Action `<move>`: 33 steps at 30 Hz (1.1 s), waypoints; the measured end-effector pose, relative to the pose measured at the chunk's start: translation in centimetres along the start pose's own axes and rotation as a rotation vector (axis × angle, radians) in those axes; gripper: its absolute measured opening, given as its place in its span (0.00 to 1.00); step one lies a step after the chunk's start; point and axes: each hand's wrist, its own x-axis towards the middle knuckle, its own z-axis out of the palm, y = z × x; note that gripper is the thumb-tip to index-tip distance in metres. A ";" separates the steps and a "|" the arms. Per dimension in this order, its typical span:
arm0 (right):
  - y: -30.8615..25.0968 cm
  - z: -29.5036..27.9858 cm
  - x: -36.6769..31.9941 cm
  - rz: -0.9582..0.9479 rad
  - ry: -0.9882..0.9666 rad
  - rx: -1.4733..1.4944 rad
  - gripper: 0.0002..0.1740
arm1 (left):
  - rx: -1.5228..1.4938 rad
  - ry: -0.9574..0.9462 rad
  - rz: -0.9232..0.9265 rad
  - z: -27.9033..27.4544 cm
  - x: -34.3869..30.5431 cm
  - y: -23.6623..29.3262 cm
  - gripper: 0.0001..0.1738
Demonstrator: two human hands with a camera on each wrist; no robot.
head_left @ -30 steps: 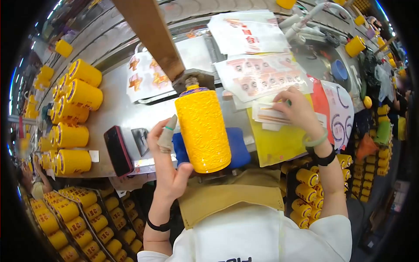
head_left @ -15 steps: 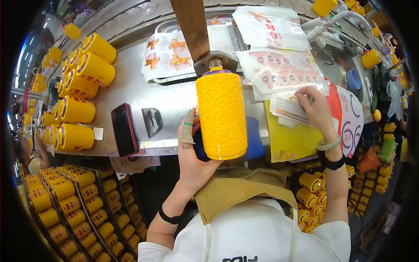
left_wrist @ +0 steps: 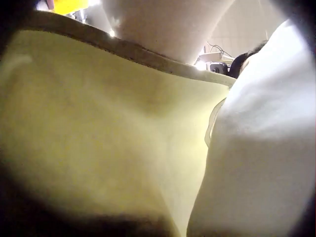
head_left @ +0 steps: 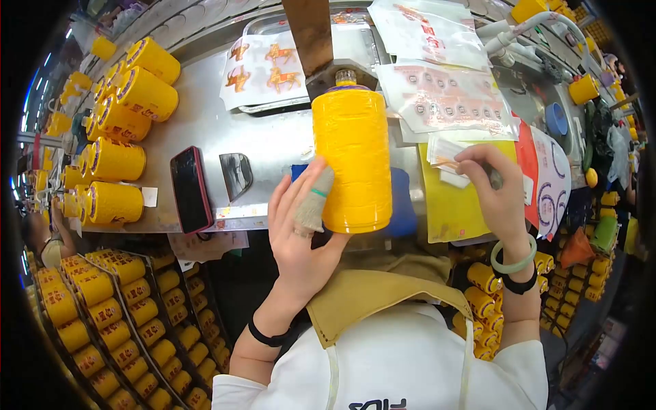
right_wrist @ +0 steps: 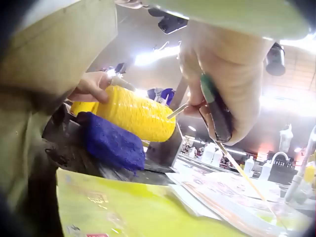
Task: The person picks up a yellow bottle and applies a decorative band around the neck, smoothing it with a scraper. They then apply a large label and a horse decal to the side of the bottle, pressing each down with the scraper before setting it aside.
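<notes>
A yellow embossed bottle (head_left: 352, 160) lies on a blue pad (head_left: 404, 205), its neck pointing away toward a wooden post (head_left: 311, 34). My left hand (head_left: 301, 219) rests straight fingers, one of them taped, on the bottle's left side, with the thumb at its base. My right hand (head_left: 495, 195) is to the right over a yellow sheet (head_left: 451, 212), just near a stack of label strips (head_left: 444, 154). In the right wrist view the right hand (right_wrist: 222, 84) grips a green-handled tool (right_wrist: 210, 96) and a thin gold strip (right_wrist: 242, 170), beside the bottle (right_wrist: 136, 113). The left wrist view shows only apron and shirt.
A dark phone (head_left: 190, 190) lies on the metal bench left of the bottle. More yellow bottles (head_left: 119, 160) lie in a row at the far left. Sticker sheets (head_left: 444, 96) cover the back right. Crates of yellow bottles (head_left: 102, 314) stand below the bench edge.
The left hand slid from cupping the bottle's base to laying its fingers along the side. The right hand drew back from the label stack toward me, with the tool in it.
</notes>
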 end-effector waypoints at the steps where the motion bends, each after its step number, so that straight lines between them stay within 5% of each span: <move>1: -0.6 0.4 -0.3 -0.046 0.006 0.007 0.04 | -0.130 0.051 -0.076 0.2 0.3 0.7 0.47; 3: -1.4 1.2 -0.9 -0.088 -0.018 -0.032 0.04 | -0.428 0.075 -0.352 1.1 0.1 1.2 0.50; 6: -2.7 2.9 -1.2 -0.160 -0.028 -0.065 0.06 | -0.290 -0.076 -0.311 0.9 -0.4 0.3 0.49; 10: -3.6 4.3 -1.2 -0.431 -0.058 -0.114 0.11 | -0.099 0.074 -0.082 0.4 0.0 0.9 0.49; 17: -5.6 7.0 -1.5 -0.606 -0.118 -0.039 0.14 | -0.389 0.089 -0.189 1.8 -0.7 0.4 0.57; 20: -4.3 7.1 -1.6 -0.571 -0.170 -0.077 0.14 | -0.393 -0.016 -0.234 0.8 -1.2 0.6 0.60; 23: -3.9 6.7 -1.7 -0.556 -0.163 -0.075 0.12 | -0.678 -0.142 -0.280 -0.3 -1.6 0.4 0.52; 26: -3.9 6.6 -1.8 -0.538 -0.176 -0.080 0.11 | -0.908 -0.069 -0.384 0.5 -1.9 0.5 0.48; 33: -3.6 6.4 -1.9 -0.502 -0.185 -0.112 0.10 | -0.763 -0.107 -0.335 0.9 -2.3 0.6 0.47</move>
